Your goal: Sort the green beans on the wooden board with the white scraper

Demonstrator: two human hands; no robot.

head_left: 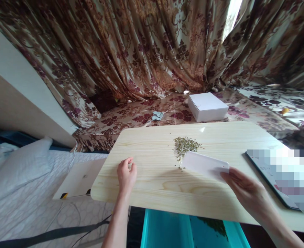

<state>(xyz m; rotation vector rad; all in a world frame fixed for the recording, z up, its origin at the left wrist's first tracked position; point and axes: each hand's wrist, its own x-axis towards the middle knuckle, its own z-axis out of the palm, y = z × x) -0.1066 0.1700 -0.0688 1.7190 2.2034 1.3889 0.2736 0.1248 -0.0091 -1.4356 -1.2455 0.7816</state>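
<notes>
My right hand (245,187) grips the near right end of a thin, flat white board (206,165) with a small hole near its corner. The board slants over the wooden tabletop (152,151), its far end at the edge of a pile of small green beans or seeds (185,144). Some paler grains (178,160) lie at the pile's left and front side. To the left, my left hand (127,174) rests on the tabletop, fingers curled into a loose fist, nothing seen in it. It is apart from the pile.
Below the table's front edge is a turquoise divided tray (167,229); dark green bits (215,225) lie in its right compartment. A tablet-like device (268,182), partly pixelated, lies at right. Behind the table are a white box (208,106) and a small cloth (157,115).
</notes>
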